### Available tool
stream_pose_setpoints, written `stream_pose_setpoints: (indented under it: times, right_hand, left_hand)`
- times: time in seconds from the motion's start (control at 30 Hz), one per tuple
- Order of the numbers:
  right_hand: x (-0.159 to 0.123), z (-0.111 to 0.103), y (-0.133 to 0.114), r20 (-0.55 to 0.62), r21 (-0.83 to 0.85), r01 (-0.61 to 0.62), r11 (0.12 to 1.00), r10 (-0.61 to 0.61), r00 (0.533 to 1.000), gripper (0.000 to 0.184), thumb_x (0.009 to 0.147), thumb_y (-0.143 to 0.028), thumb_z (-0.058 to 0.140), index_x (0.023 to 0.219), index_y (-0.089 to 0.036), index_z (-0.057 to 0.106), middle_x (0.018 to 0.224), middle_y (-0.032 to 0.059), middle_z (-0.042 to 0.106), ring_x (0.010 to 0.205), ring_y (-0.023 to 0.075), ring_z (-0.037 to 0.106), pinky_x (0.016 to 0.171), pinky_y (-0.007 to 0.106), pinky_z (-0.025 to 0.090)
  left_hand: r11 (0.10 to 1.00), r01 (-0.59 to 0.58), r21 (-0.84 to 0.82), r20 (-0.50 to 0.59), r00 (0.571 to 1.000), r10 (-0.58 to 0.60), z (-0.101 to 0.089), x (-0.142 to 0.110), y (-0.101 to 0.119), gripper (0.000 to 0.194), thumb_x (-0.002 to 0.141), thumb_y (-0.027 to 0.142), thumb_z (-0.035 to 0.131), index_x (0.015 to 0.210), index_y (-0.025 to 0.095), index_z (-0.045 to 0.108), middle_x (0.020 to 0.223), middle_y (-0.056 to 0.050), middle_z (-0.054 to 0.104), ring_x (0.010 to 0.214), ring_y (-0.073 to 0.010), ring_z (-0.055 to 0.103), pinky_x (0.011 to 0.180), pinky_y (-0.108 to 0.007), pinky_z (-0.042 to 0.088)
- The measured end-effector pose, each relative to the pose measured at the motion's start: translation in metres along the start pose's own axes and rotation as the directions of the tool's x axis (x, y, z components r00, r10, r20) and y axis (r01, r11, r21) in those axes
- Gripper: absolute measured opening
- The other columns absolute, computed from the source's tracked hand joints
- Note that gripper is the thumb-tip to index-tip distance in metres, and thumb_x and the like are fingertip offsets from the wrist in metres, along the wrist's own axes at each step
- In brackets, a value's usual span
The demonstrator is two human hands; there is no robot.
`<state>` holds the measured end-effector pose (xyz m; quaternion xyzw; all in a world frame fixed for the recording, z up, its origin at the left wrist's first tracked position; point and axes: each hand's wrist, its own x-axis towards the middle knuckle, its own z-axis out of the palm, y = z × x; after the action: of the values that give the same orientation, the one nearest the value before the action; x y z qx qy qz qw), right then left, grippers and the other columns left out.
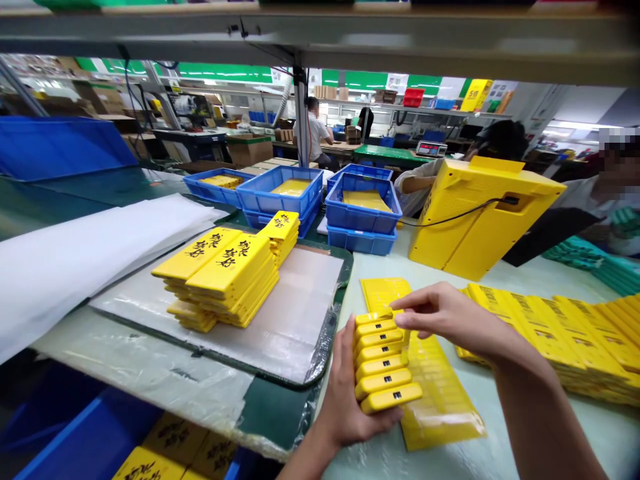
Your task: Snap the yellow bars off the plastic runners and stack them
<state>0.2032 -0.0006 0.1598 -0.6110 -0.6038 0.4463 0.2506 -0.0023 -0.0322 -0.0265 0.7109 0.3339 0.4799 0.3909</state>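
My left hand is wrapped round a stack of several flat yellow plastic cases, held on edge above the workbench. My right hand rests its fingertips on the top case of that stack, fingers bent in a pinch. Beneath the stack lie yellow sheets in clear plastic. To the right lies a long row of more yellow cases. On the left, stacked yellow cases with black characters sit on a plastic-covered tray.
Blue bins holding yellow parts stand at the back. A large yellow box with a black cable stands at the right rear. White foam sheets lie at left. Other people work behind. A blue bin of cases sits below the bench.
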Motion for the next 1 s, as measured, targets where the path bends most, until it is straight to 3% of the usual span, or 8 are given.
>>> stream_pose_setpoints:
  times: [0.07, 0.13, 0.33, 0.43, 0.57, 0.77, 1.0]
  right_hand:
    - [-0.005, -0.009, 0.006, -0.066, 0.145, -0.047, 0.988, 0.057, 0.996, 0.051, 0.069, -0.048, 0.084, 0.108, -0.014, 0.085, 0.102, 0.0106, 0.079, 0.084, 0.0212, 0.069, 0.064, 0.026, 0.052]
    - [-0.007, -0.011, 0.011, -0.179, 0.215, -0.064, 0.975, 0.104, 0.978, 0.049, 0.065, -0.046, 0.087, 0.102, -0.014, 0.085, 0.101, 0.0121, 0.079, 0.079, 0.0187, 0.068, 0.058, 0.024, 0.051]
    - [-0.005, 0.011, 0.015, -0.399, 0.367, 0.077, 0.927, 0.082, 0.913, 0.049, 0.065, -0.053, 0.09, 0.096, -0.015, 0.085, 0.091, 0.01, 0.079, 0.073, 0.0143, 0.066, 0.057, 0.021, 0.05]
    - [-0.004, 0.028, 0.011, -0.441, 0.389, 0.065, 0.919, 0.124, 0.889, 0.046, 0.063, -0.05, 0.09, 0.092, -0.014, 0.085, 0.091, 0.0106, 0.08, 0.074, 0.0162, 0.07, 0.06, 0.023, 0.052]
    - [-0.004, 0.047, 0.004, -0.51, 0.41, 0.092, 0.907, 0.144, 0.848, 0.044, 0.062, -0.048, 0.089, 0.088, -0.013, 0.084, 0.089, 0.0106, 0.08, 0.077, 0.0187, 0.073, 0.066, 0.025, 0.055]
    - [-0.003, 0.061, 0.002, -0.521, 0.391, 0.114, 0.914, 0.118, 0.845, 0.035, 0.067, -0.045, 0.086, 0.085, -0.015, 0.084, 0.09, 0.0092, 0.081, 0.077, 0.0202, 0.074, 0.071, 0.029, 0.059]
    - [-0.005, 0.063, 0.003, -0.516, 0.34, 0.105, 0.935, 0.092, 0.851, 0.032, 0.069, -0.044, 0.083, 0.085, -0.016, 0.084, 0.088, 0.0078, 0.08, 0.078, 0.0206, 0.075, 0.071, 0.028, 0.059]
  left_hand:
    - [0.998, -0.055, 0.015, -0.003, 0.998, 0.055, -0.001, 0.001, 0.002, 0.132, 0.071, 0.077, 0.08, 0.17, 0.04, 0.001, 0.17, -0.014, 0.027, 0.155, -0.048, 0.032, 0.124, -0.074, 0.024]
    - [0.997, -0.074, 0.024, -0.012, 0.997, 0.074, -0.001, 0.001, 0.001, 0.131, 0.073, 0.077, 0.079, 0.171, 0.037, 0.001, 0.17, -0.015, 0.026, 0.156, -0.0472, 0.031, 0.125, -0.073, 0.023]
    - [0.993, -0.067, 0.096, 0.011, 0.998, 0.066, 0.0, -0.003, -0.006, 0.137, 0.075, 0.078, 0.077, 0.172, 0.03, -0.007, 0.173, -0.019, 0.016, 0.159, -0.0485, 0.022, 0.125, -0.074, 0.021]
    - [0.995, -0.047, 0.09, 0.037, 0.998, 0.044, 0.0, -0.002, -0.004, 0.138, 0.075, 0.077, 0.077, 0.171, 0.03, -0.01, 0.173, -0.019, 0.017, 0.16, -0.0472, 0.02, 0.126, -0.072, 0.023]
    - [1.0, -0.015, 0.008, 0.038, 0.999, 0.015, -0.001, 0.001, 0.003, 0.135, 0.075, 0.075, 0.078, 0.17, 0.038, -0.01, 0.168, -0.014, 0.028, 0.156, -0.0436, 0.03, 0.126, -0.068, 0.027]
    - [0.999, 0.0, -0.035, 0.008, 1.0, 0.001, -0.001, 0.003, 0.005, 0.137, 0.069, 0.068, 0.086, 0.17, 0.045, -0.005, 0.168, -0.012, 0.02, 0.154, -0.0461, 0.034, 0.124, -0.069, 0.032]
    - [0.998, 0.015, -0.062, 0.02, 1.0, -0.014, -0.002, 0.003, 0.006, 0.138, 0.066, 0.065, 0.089, 0.168, 0.049, -0.004, 0.166, -0.011, 0.019, 0.151, -0.0463, 0.038, 0.122, -0.071, 0.031]
